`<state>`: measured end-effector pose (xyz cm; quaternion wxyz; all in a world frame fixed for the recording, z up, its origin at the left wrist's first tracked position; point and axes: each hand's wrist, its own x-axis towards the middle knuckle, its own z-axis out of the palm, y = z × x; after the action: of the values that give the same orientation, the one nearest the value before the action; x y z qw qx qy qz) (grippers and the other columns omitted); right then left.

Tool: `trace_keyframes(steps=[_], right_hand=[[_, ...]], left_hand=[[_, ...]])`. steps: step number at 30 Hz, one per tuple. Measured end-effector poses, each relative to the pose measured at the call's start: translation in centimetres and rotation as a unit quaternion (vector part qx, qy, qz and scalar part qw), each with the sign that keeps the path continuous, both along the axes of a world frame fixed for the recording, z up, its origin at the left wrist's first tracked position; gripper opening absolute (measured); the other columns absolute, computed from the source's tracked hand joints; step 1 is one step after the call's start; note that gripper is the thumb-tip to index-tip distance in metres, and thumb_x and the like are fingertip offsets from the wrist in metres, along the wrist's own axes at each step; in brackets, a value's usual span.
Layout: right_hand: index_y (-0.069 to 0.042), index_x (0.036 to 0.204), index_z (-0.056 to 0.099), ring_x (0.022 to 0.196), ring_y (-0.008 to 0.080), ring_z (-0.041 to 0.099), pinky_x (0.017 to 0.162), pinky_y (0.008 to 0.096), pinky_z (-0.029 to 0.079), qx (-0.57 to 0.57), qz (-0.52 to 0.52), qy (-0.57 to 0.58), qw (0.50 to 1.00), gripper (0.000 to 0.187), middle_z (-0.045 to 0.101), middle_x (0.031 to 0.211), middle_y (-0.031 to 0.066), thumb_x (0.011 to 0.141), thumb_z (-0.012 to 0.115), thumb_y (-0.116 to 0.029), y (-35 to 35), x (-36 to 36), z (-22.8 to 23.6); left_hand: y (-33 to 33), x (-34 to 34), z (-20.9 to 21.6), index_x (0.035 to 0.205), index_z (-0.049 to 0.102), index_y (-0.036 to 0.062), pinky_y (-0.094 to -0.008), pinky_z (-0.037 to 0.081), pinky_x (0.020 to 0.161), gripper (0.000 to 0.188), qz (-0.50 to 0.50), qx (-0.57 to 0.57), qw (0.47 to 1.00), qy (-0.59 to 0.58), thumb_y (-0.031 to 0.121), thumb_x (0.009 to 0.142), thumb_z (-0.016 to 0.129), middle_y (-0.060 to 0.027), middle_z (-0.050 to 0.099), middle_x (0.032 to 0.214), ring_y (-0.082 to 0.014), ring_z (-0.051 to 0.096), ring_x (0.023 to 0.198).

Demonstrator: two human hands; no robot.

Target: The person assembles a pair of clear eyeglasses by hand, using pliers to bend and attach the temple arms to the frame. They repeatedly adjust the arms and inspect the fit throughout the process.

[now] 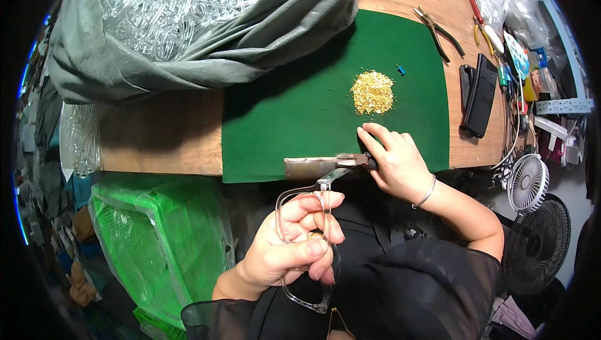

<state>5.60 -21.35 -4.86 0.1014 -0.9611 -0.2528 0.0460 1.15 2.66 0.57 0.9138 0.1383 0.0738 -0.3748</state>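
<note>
My left hand [294,240] is closed around a transparent plastic eyeglass frame [280,215], held on its side just off the near table edge. The frame's upper end, with a short transparent piece [332,178] sticking out, is close to a flat metal strip [310,168] at the mat's edge. My right hand [397,161] grips dark-handled pliers [357,159], whose jaws lie by the strip's right end; whether they touch the frame I cannot tell. Just beyond its fingertips, a pile of small gold-coloured metal pieces [373,92] rests on the green mat [282,114].
A grey cloth bundle [250,67] full of transparent frame parts [181,2] covers the far left. To the right are more pliers [438,33], a blue pin [400,70], a black phone-like object [480,96] and small fans [528,183]. A green crate [156,227] stands below left.
</note>
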Motion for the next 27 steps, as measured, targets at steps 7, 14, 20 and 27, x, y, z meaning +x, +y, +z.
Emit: trace_keyframes(steps=[7, 14, 20, 27], right_hand=[[-0.002, 0.114, 0.051, 0.085, 0.0264, 0.054, 0.074, 0.0353, 0.041, 0.093, -0.003, 0.0, 0.996, 0.053, 0.051, 0.112, 0.0123, 0.064, 0.067, -0.007, -1.7, 0.3, 0.7], [-0.005, 0.085, 0.056, 0.073, 0.0329, 0.055, 0.065, 0.041, 0.043, 0.185, -0.121, 0.045, 0.974, 0.018, 0.055, 0.077, 0.014, 0.067, 0.06, -0.002, -2.7, 2.8, -1.1], [-0.005, 0.081, 0.058, 0.073, 0.0322, 0.057, 0.063, 0.0408, 0.043, 0.198, -0.124, 0.034, 0.972, 0.012, 0.055, 0.074, 0.0127, 0.07, 0.063, -0.007, -2.3, 2.8, -2.3], [-0.004, 0.082, 0.057, 0.069, 0.0326, 0.056, 0.061, 0.0405, 0.044, 0.113, -0.123, 0.055, 0.984, 0.013, 0.054, 0.073, 0.0133, 0.076, 0.064, -0.012, -1.8, 3.6, -2.2]], left_hand=[[-0.1, 0.6, 0.1, 0.133, 0.032, -0.0021, -0.0332, 0.056, 0.064, 0.055, 0.01, 0.06, 0.998, -0.009, -0.006, 0.082, 0.055, -0.016, 0.055, 0.101, -0.016, 0.058, 0.064], [-2.0, -0.4, -0.7, 0.132, 0.03, -0.0058, -0.026, 0.052, 0.074, 0.051, 0.006, 0.248, 0.959, -0.136, -0.009, 0.085, 0.051, -0.0151, 0.056, 0.107, -0.013, 0.061, 0.078], [-2.1, -0.8, -1.8, 0.133, 0.029, -0.0063, -0.0215, 0.05, 0.071, 0.054, 0.021, 0.315, 0.934, -0.169, -0.007, 0.085, 0.054, -0.0156, 0.055, 0.111, -0.0108, 0.061, 0.077], [-3.7, -0.4, -2.1, 0.131, 0.033, -0.006, -0.0223, 0.052, 0.071, 0.052, -0.004, 0.356, 0.911, -0.208, -0.008, 0.084, 0.054, -0.0151, 0.056, 0.11, -0.0075, 0.059, 0.077]])
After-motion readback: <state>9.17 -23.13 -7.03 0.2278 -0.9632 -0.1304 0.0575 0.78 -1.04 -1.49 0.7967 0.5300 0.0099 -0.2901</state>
